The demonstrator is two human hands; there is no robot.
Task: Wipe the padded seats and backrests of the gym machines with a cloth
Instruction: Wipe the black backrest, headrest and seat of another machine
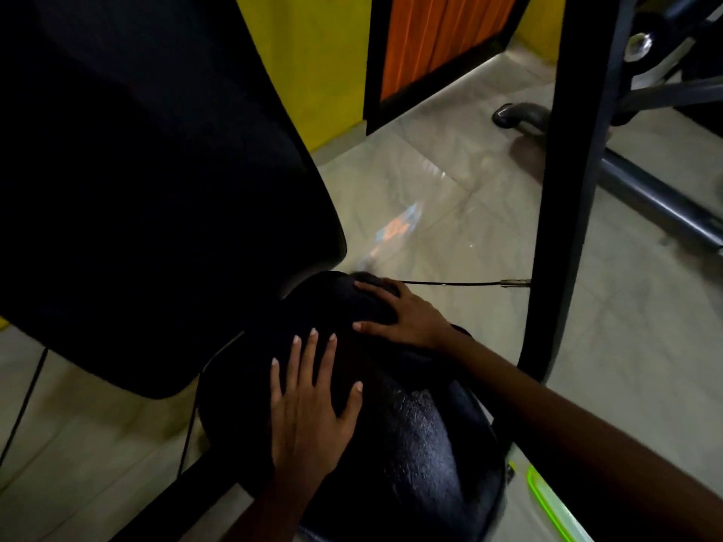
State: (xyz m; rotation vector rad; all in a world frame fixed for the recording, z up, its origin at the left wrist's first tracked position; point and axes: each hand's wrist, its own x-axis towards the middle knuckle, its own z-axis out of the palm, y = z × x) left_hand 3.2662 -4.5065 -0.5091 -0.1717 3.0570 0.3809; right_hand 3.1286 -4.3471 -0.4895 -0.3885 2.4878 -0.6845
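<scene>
A black padded seat (422, 444) fills the lower middle, its near part glossy and wet-looking. A dark matte cloth (332, 307) lies over the seat's far end, hard to tell apart from the padding. My right hand (399, 314) rests on the cloth near the seat's far right edge, fingers curved over it and thumb pressed down. My left hand (309, 404) lies flat on the middle of the seat, fingers spread, holding nothing. The large black backrest (148, 170) rises at the left, just beyond the seat.
A black upright frame post (567, 189) stands right of the seat, with a thin cable (450, 283) running to it. Grey machine bars (657, 201) and a foot lie on the tiled floor (450, 213) at the right. A yellow wall (313, 60) and an orange panel (438, 29) are behind.
</scene>
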